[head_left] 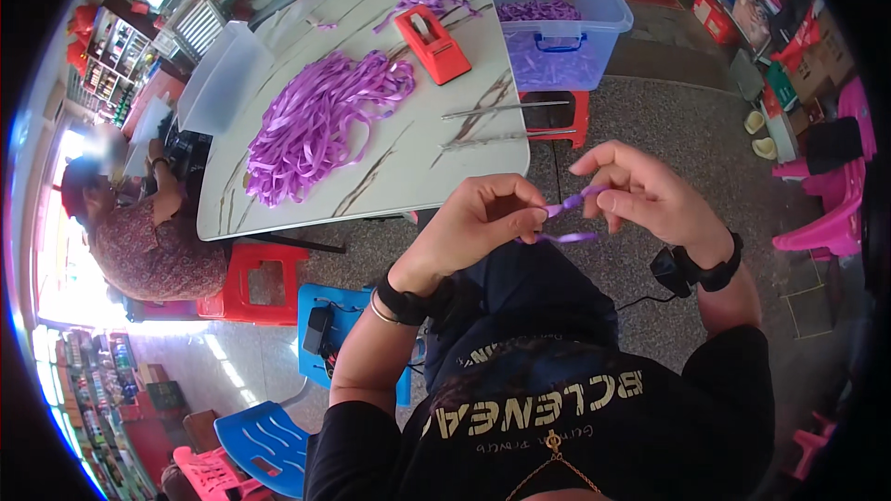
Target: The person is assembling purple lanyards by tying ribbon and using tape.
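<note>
Nearest is the person's black short-sleeved T-shirt with pale lettering [594, 450], a thin gold-coloured chain [554, 443] lying over it. Beyond it, above the dark-trousered lap, a short length of shiny narrow purple ribbon [568, 202] is stretched between both hands. The left hand [487, 223] pinches it between thumb and forefinger, with a loose piece trailing to the right underneath. The right hand [645, 195] is half open, thumb and fingers curved around the ribbon's right part; whether they grip it firmly I cannot tell.

Farther off, two slender metal rods [506, 109] jut past the right edge of a white, dark-veined marble-look table [390, 190]. On its left lies a large heap of purple ribbon strips [311, 125]; right of that, a red tape dispenser [444, 60]. At the far right, a translucent blue-handled plastic tub [603, 23] holds more purple strips.
</note>
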`<state>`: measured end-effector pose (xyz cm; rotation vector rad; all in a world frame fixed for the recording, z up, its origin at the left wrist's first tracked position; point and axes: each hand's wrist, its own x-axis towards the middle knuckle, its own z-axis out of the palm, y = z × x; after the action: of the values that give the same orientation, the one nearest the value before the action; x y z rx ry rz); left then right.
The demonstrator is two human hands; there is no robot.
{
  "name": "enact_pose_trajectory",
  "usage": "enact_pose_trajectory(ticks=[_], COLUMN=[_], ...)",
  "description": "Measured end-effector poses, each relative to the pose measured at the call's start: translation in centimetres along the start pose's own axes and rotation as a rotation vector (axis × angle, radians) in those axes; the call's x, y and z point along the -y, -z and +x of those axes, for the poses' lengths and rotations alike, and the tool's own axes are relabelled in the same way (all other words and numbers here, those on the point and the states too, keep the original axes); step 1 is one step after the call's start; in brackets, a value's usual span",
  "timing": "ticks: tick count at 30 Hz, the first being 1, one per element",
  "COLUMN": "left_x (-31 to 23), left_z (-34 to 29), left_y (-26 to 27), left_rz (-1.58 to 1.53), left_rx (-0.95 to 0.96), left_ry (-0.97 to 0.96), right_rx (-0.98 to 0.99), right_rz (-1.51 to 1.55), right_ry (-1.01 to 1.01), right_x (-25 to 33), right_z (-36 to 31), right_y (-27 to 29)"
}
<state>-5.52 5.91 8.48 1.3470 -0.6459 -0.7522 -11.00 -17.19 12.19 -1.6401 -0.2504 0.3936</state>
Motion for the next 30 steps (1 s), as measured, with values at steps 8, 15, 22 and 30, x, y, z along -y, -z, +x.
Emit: enact_pose_trajectory(ticks=[8,15,22,30], left_x=[-0.7,0.6,1.8,0.8], left_z=[1.1,0.7,0.1,0.6], left_y=[-0.4,0.3,2.3,1.1], left_rz=[-0.104,-0.021,-0.092,-0.145], left_rx=[-0.028,0.012,0.189,0.07], left_ry=[0.132,-0.041,0.008,-0.037], right_rx=[-0.109,-0.175,-0.197,-0.204], right_rz=[-0.182,-0.297,-0.315,-0.342], right_ry=[0.155,0.179,0.158,0.22], right_x=[-1.3,-0.9,-0.6,-1.2], right_z=[0.8,1.7,2.3,3.2], right_y=[-0.4,-0.7,-0.4,-0.6])
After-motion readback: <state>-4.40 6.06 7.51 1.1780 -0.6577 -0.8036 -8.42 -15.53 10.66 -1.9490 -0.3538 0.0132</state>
